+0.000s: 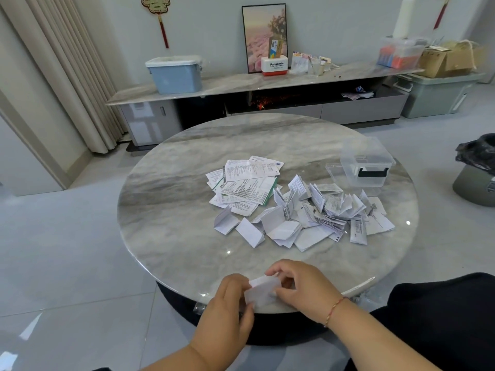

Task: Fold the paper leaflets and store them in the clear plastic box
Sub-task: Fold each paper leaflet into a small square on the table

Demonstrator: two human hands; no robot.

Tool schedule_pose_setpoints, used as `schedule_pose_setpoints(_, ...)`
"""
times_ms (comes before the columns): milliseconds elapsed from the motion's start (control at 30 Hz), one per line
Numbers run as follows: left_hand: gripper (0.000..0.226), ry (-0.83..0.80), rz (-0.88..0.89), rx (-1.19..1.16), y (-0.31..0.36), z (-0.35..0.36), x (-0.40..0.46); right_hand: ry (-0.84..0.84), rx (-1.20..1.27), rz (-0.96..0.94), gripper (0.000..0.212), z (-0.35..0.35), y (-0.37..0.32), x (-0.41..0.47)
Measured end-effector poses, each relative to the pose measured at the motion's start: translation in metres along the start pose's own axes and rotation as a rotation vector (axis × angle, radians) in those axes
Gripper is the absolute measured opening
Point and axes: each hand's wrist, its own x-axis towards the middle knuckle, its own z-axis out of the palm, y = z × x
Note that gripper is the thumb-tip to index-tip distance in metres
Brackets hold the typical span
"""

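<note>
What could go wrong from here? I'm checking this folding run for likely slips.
1. Both the left hand and right hand pinch the leaflet right at the round table's near edge, so it could drop to the floor.
2. The folded leaflets lie in a loose heap, some springing open; they may unfold or scatter.
3. The clear plastic box sits far across the table, so reaching it may brush the heap.

You are sitting at a round marble table on glossy grey tiles. Beige curtains are hanging left (beside a long low cabinet).
</note>
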Motion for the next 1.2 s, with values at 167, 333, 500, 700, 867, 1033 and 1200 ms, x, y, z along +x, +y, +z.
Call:
schedule_pose_setpoints(167, 0.021, -0.048, 0.083, 0.150, -0.007, -0.002, 0.003, 0.097, -0.075, 0.028, 0.038, 0.013, 0.002, 0.008)
schedule_pose_setpoints(333, 0.021, -0.092, 0.434, 0.393, -0.023, -0.005, 0.004, 0.119, -0.184, 0.002, 0.029, 0.015, 0.002, 0.010)
schedule_pose_setpoints(500, 0.009, -0.006, 0.575, 0.439, -0.028, -0.007, 0.012, 0.112, -0.143, -0.059, 0.007, 0.018, 0.003, 0.004)
schedule_pose_setpoints(700, 0.036, 0.048, 0.347, 0.288, -0.002, -0.015, 0.021, 0.197, -0.082, -0.271, 0.012, 0.021, -0.008, -0.003)
schedule_pose_setpoints(867, 0.015, 0.054, 0.155, 0.128, 0.010, -0.032, 0.036, 0.368, -0.047, -0.277, 0.011, 0.006, -0.016, 0.003)
schedule_pose_setpoints(1033, 0.017, 0.122, -0.084, 0.049, 0.005, -0.049, 0.051, 0.447, -0.044, -0.155, 0.019, -0.005, -0.005, 0.010)
schedule_pose_setpoints(1200, 0.018, 0.252, -0.729, -0.241, -0.008, -0.066, 0.081, 0.518, 0.037, -0.015, 0.010, -0.013, 0.001, 0.015)
